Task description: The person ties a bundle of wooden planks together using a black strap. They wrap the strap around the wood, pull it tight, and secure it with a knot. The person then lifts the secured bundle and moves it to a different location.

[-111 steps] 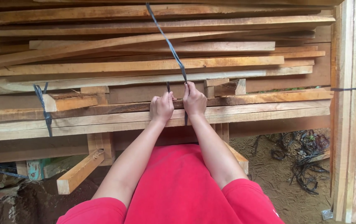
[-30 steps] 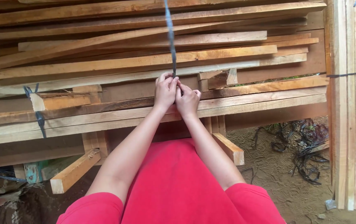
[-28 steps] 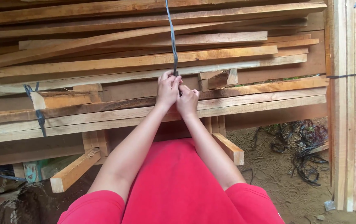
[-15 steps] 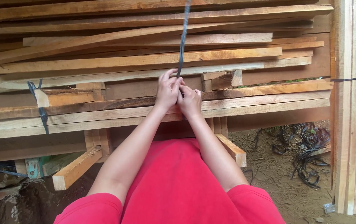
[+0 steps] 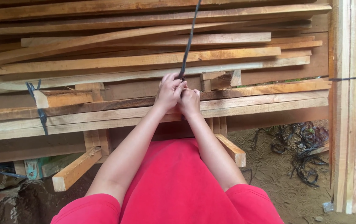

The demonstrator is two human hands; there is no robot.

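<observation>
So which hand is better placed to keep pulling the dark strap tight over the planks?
Probably the left hand. It sits higher and closes around the strap right where the strap comes down onto the stacked planks. The right hand is just below, pressed against the left; its grip on the strap is hidden.

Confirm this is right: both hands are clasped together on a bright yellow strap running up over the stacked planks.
Not quite. In the head view, the left hand and right hand grip a dark strap, not yellow, running up over the stacked planks.
</observation>
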